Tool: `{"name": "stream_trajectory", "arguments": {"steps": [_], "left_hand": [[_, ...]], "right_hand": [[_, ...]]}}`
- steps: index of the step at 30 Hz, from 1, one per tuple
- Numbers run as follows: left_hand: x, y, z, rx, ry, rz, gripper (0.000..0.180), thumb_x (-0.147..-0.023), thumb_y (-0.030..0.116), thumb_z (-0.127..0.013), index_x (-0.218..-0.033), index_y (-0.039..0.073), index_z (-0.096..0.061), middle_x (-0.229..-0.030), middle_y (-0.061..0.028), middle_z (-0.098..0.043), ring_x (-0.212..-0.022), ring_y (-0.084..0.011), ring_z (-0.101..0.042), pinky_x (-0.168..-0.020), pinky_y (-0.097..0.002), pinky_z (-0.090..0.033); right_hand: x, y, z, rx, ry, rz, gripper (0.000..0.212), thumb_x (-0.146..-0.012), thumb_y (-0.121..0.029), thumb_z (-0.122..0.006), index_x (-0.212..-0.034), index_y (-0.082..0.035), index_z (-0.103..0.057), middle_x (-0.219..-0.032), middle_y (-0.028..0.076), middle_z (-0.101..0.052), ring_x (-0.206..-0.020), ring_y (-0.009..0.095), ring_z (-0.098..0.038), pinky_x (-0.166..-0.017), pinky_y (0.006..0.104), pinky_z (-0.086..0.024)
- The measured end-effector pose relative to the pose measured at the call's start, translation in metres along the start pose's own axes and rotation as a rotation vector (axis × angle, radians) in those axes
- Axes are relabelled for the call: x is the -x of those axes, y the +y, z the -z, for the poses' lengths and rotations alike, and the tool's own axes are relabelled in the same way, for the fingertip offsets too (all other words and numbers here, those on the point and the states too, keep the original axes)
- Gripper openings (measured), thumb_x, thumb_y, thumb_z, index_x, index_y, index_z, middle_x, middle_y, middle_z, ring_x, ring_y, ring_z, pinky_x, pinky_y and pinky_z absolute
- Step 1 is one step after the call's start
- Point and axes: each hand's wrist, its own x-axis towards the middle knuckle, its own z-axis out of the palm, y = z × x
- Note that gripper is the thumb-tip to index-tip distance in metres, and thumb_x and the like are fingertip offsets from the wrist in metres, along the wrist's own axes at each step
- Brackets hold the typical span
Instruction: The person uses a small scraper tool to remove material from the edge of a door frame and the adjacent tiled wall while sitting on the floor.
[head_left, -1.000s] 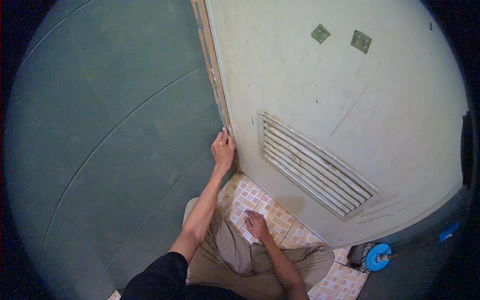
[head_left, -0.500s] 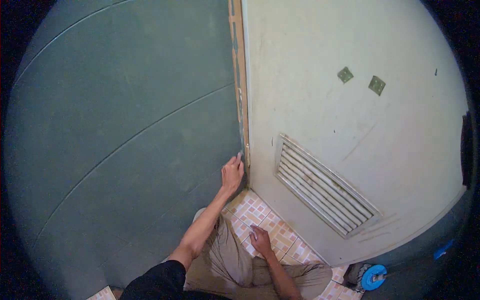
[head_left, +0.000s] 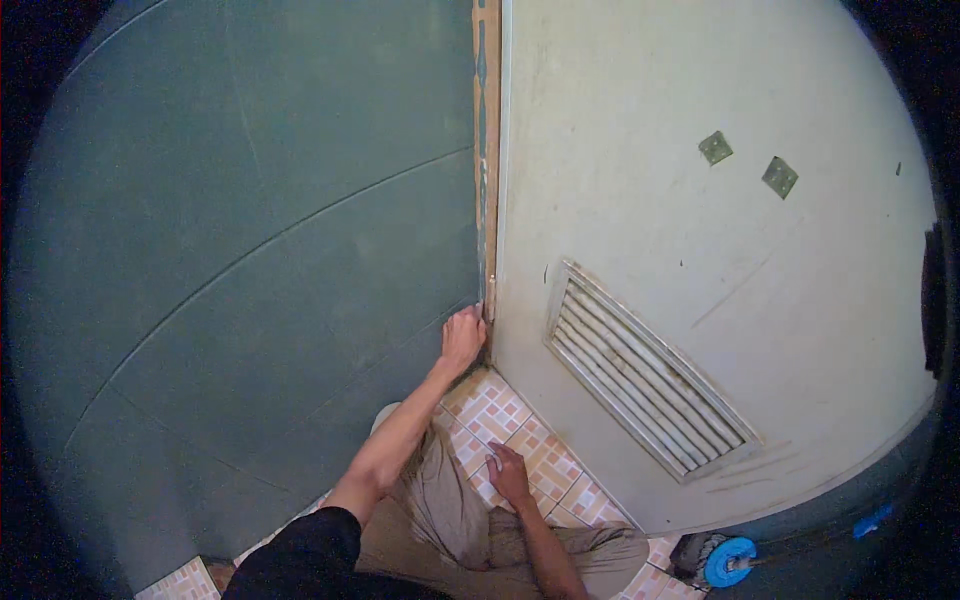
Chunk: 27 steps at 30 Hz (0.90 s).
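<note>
My left hand (head_left: 463,337) is closed, its fingertips pressed against the lower part of a brown door frame (head_left: 490,240) where it meets the dark green wall (head_left: 300,300). What the fingers pinch, if anything, is too small to make out. Grey and whitish patches of filler (head_left: 482,60) run up the frame's edge. Over my lap, above the tiles, hovers my right hand (head_left: 509,476), its fingers loosely apart with nothing visible in them. The pale door (head_left: 620,120) stands just right of the frame.
Low on the door is a louvred vent (head_left: 650,370), with two green diamond-shaped stickers (head_left: 715,148) higher up. My crossed legs in tan trousers (head_left: 440,510) rest on patterned floor tiles (head_left: 540,450). A round blue object (head_left: 730,562) lies at the lower right.
The view has shifted slightly, so the frame sits a little further right. My left hand stays at the frame's lower edge, and my right hand remains over my lap.
</note>
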Motion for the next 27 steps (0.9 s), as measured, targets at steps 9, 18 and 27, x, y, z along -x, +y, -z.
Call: {"name": "stream_trajectory", "arguments": {"steps": [9, 18, 27], "left_hand": [[-0.043, 0.042, 0.047, 0.066, 0.321, -0.038, 0.029, -0.087, 0.009, -0.054, -0.112, -0.004, -0.06, -0.088, -0.0207, -0.062, -0.075, -0.0384, -0.063, -0.063, -0.0473, -0.051], [-0.001, 0.008, -0.004, -0.063, 0.069, 0.068, 0.021, -0.084, 0.012, -0.058, -0.095, -0.006, -0.062, -0.086, -0.0226, -0.063, -0.077, -0.041, -0.063, -0.066, -0.0502, -0.052], [-0.012, 0.032, 0.017, 0.173, 0.146, 0.112, 0.022, -0.082, 0.009, -0.056, -0.099, -0.003, -0.065, -0.085, -0.0219, -0.062, -0.077, -0.04, -0.063, -0.068, -0.049, -0.052]], "right_hand": [[0.002, 0.01, -0.005, 0.04, -0.018, 0.026, 0.034, -0.089, -0.02, -0.057, -0.118, -0.002, -0.06, -0.119, 0.018, -0.062, -0.114, 0.033, -0.056, -0.1, 0.0417, -0.04], [0.004, 0.0, -0.005, 0.08, 0.006, 0.039, 0.035, -0.092, -0.023, -0.055, -0.121, -0.004, -0.058, -0.119, 0.018, -0.061, -0.115, 0.033, -0.055, -0.1, 0.0411, -0.04], [0.002, 0.003, 0.005, -0.024, -0.021, -0.039, 0.037, -0.089, -0.019, -0.059, -0.121, -0.002, -0.057, -0.119, 0.019, -0.061, -0.113, 0.034, -0.057, -0.096, 0.042, -0.044]]}}
